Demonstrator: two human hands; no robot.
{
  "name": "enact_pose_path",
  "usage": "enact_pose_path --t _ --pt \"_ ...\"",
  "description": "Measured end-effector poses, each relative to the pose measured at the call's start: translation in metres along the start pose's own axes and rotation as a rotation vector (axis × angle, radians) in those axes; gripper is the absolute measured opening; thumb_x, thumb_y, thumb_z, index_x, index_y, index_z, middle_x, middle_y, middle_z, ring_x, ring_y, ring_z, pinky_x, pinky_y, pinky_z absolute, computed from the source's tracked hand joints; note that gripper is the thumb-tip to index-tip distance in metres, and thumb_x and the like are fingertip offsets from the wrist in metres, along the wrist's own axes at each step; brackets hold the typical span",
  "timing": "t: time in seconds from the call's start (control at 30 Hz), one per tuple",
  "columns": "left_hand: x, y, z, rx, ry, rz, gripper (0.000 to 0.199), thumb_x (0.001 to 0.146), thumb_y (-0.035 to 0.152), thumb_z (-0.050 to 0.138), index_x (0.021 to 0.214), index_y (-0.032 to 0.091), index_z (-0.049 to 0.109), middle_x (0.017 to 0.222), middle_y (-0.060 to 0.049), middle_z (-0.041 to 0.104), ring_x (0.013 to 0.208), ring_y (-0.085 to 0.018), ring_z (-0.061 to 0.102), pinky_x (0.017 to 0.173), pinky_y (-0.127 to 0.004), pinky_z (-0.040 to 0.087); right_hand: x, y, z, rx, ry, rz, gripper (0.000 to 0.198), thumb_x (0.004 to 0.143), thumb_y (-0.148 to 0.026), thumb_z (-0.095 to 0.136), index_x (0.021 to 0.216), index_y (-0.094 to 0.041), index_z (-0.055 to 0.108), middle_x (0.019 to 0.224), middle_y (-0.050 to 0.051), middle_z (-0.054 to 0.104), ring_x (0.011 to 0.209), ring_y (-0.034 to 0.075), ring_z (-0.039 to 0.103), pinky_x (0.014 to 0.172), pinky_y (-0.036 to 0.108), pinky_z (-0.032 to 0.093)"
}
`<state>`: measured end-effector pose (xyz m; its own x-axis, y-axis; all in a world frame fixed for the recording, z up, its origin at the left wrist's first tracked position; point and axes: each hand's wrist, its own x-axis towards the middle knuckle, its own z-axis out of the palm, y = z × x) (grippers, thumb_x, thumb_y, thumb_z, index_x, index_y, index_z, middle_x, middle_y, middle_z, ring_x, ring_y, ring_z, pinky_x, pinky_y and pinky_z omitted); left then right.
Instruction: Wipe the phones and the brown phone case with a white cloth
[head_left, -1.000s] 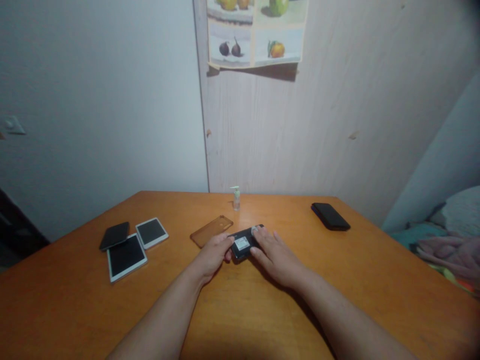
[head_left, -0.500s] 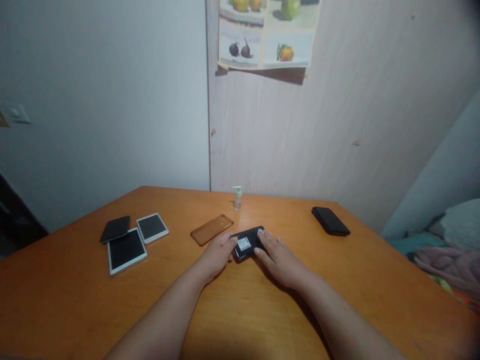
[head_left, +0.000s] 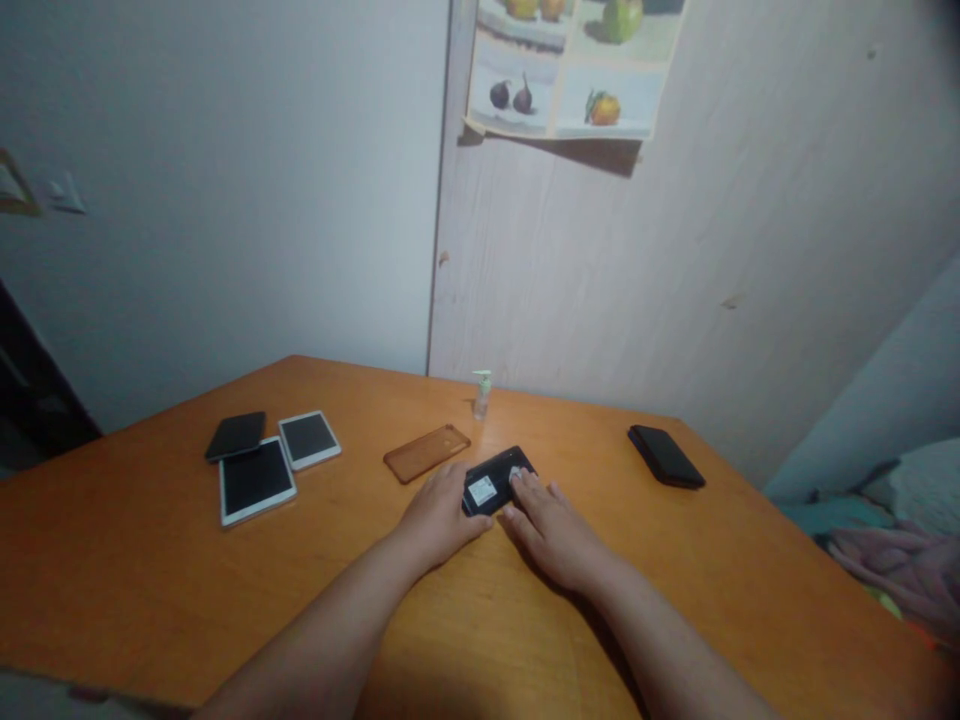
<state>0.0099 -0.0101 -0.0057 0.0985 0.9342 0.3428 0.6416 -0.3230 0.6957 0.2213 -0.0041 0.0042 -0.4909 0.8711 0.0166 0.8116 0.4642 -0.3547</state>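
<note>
A black phone [head_left: 499,482] with a white label lies back-up on the wooden table. My left hand [head_left: 439,515] grips its left end, fingers along the far side and thumb at the near edge. My right hand [head_left: 553,527] rests over the right part of the phone, fingertips pressing a small white piece [head_left: 515,474], perhaps a wipe, onto its back. Most of that piece is hidden under the fingers. Just beyond the left hand lies a brown translucent phone case [head_left: 427,453]. Behind the phone stands a small clear pump bottle [head_left: 481,396].
At the left lie a large white-framed tablet [head_left: 257,482], a smaller white-framed one [head_left: 309,440] and a dark flat device [head_left: 236,435] overlapping the large tablet. A black folded case or wallet [head_left: 665,456] sits at the right. The wall rises behind the table's [head_left: 150,560] back edge.
My left hand has shifted its hold, its thumb moving from the label side down to the phone's near edge. The right fingertips stay on the phone with the white piece. The view has tilted slightly.
</note>
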Motion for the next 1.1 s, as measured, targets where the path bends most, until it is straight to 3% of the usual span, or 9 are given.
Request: enact_pose_path --t 0.27,0.5,0.73,0.93,1.1 --pt "0.001 0.002 -0.003 0.239 -0.098 -0.042 0.040 0.069 0.047 0.076 0.099 0.022 0.071 0.096 -0.011 0.060 0.097 -0.032 0.058 0.079 -0.035 0.042 -0.005 -0.012 -0.002 0.010 -0.053 -0.124 0.071 0.100 -0.063 0.025 0.155 -0.017 0.033 0.161 0.012 0.026 0.150 0.026 0.019 0.122 0.049 0.012" --pt "-0.001 0.008 -0.008 0.330 -0.179 0.017 0.042 0.072 0.048 0.072 0.106 0.025 0.069 0.100 -0.008 0.059 0.100 -0.029 0.057 0.084 -0.035 0.047 0.004 0.016 -0.005 -0.088 0.022 0.109 0.065 0.102 -0.051 0.028 0.153 -0.010 0.035 0.160 0.014 0.028 0.150 0.027 0.021 0.121 0.053 0.011" --pt "-0.001 0.004 -0.005 0.317 -0.149 0.053 0.063 0.071 0.048 0.071 0.125 0.018 0.056 0.116 -0.012 0.061 0.112 -0.030 0.057 0.095 -0.037 0.047 -0.007 -0.015 -0.006 -0.009 -0.085 -0.151 0.060 0.103 -0.053 0.025 0.151 -0.021 0.041 0.158 0.008 0.034 0.149 0.022 0.025 0.123 0.047 0.010" --pt "-0.001 0.003 -0.001 0.287 -0.141 0.050 0.075 0.067 0.045 0.075 0.132 0.018 0.050 0.126 -0.012 0.060 0.117 -0.032 0.056 0.098 -0.041 0.047 0.000 0.009 -0.008 -0.123 0.033 0.153 0.060 0.103 -0.043 0.029 0.150 -0.009 0.040 0.157 0.017 0.034 0.149 0.028 0.025 0.121 0.054 0.011" --pt "-0.002 0.000 0.003 0.253 -0.132 0.067 0.076 0.070 0.049 0.072 0.136 0.019 0.048 0.130 -0.013 0.059 0.120 -0.033 0.055 0.103 -0.043 0.044 -0.008 -0.012 -0.005 -0.043 -0.084 -0.105 0.060 0.103 -0.051 0.026 0.151 -0.017 0.041 0.159 0.010 0.032 0.149 0.023 0.023 0.122 0.047 0.013"
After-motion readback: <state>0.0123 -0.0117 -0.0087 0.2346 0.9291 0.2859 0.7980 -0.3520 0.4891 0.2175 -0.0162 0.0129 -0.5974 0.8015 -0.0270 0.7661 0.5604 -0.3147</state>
